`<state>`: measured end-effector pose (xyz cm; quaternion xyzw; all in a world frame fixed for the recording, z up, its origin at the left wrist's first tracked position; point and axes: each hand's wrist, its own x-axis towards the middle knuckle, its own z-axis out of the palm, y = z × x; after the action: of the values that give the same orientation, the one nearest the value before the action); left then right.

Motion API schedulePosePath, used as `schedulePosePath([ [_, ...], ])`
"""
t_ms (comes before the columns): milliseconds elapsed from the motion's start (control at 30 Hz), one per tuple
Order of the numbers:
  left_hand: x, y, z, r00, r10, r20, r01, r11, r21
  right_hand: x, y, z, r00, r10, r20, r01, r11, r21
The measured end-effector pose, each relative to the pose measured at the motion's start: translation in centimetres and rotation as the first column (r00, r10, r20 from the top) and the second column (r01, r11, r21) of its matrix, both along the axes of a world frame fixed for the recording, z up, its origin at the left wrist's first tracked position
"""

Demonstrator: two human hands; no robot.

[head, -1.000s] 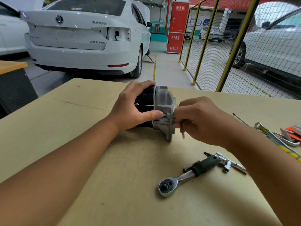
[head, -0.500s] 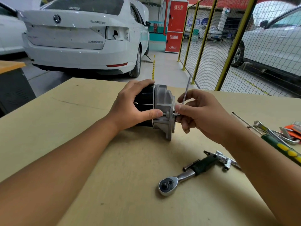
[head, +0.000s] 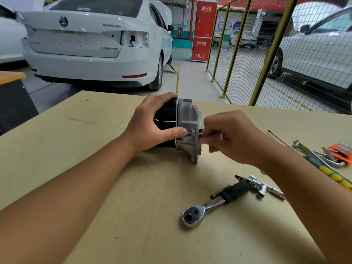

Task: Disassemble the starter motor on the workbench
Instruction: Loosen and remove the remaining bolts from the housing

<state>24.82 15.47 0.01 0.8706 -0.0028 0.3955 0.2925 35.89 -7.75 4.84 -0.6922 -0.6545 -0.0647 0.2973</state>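
Note:
The starter motor [head: 187, 115] lies on its side on the workbench [head: 91, 149], its black body to the left and its grey aluminium end housing to the right. My left hand [head: 150, 126] wraps the black body, with the thumb pressed against the housing flange. My right hand [head: 234, 138] is closed around a thin metal key [head: 208, 135], whose tip sits at a bolt on the housing's right face. Most of the key is hidden inside the fist.
A ratchet wrench [head: 209, 204] lies in front of the motor, with sockets and an extension [head: 263, 189] beside it. Wrenches and an orange key holder [head: 341, 151], a green-yellow screwdriver [head: 331, 174] and a thin rod [head: 278, 139] lie at right. A white car and mesh fence stand beyond.
The key's long arm pointed down below my right hand, then stood up above it, and is now tucked in the fist. My left hand and the motor have stayed put.

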Motion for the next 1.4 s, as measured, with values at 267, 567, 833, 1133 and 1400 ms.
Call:
schedulePosePath([
  [267, 0.1, 0.1, 0.0, 1.0, -0.002, -0.002, 0.002, 1.0, 0.008, 0.0, -0.3, -0.2, 0.926, -0.072, -0.371, 0.064, 0.997, -0.033],
  [567, 0.1, 0.3, -0.2, 1.0, 0.008, 0.012, -0.008, 0.999, 0.04, -0.5, 0.7, -0.8, 0.557, -0.101, -0.824, 0.181, 0.983, 0.001],
  [833, 0.1, 0.3, -0.2, 1.0, 0.013, 0.004, -0.013, 0.999, 0.041, -0.7, 0.8, -0.9, 0.728, -0.155, -0.668, 0.221, 0.975, 0.014],
  [1133, 0.1, 0.2, -0.2, 1.0, 0.012, 0.003, -0.012, 0.999, 0.036, -0.1, 0.0, -0.8, 0.899, -0.064, -0.433, 0.109, 0.991, 0.079],
  [1400, 0.1, 0.3, -0.2, 1.0, 0.008, 0.003, -0.008, 1.0, 0.029, -0.1, -0.1, -0.4, 0.949, -0.091, -0.303, 0.098, 0.995, 0.006],
])
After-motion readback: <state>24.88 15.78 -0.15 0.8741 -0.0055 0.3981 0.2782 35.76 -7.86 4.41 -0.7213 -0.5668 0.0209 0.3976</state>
